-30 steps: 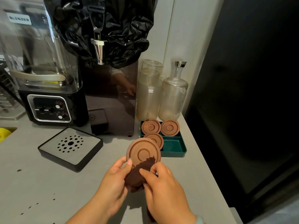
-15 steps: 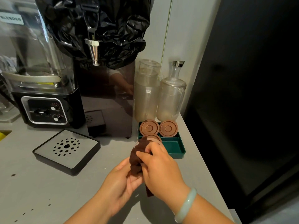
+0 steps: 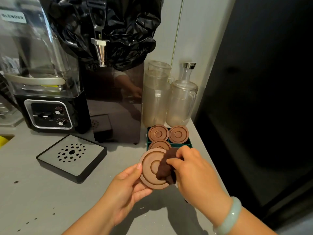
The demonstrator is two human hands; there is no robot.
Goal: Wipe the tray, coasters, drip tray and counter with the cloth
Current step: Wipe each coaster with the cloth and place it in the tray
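While the left hand grips a brown coaster by its lower left edge, thumb on the face and fingers curled beneath, the right hand pinches a bunched dark brown cloth and presses it on the coaster's right half. Four coasters show in all: the held one, raised above the grey surface, and three lying in a green tray at the back right, two side by side at its rear and one in front, partly hidden. Each is round, with a raised rim and a ringed centre. One drip tray sits on the surface to the left, black-framed, its metal plate pierced by a round cluster of holes. Two clear jugs stand behind the tray. Small dark specks dot the surface at the lower left.
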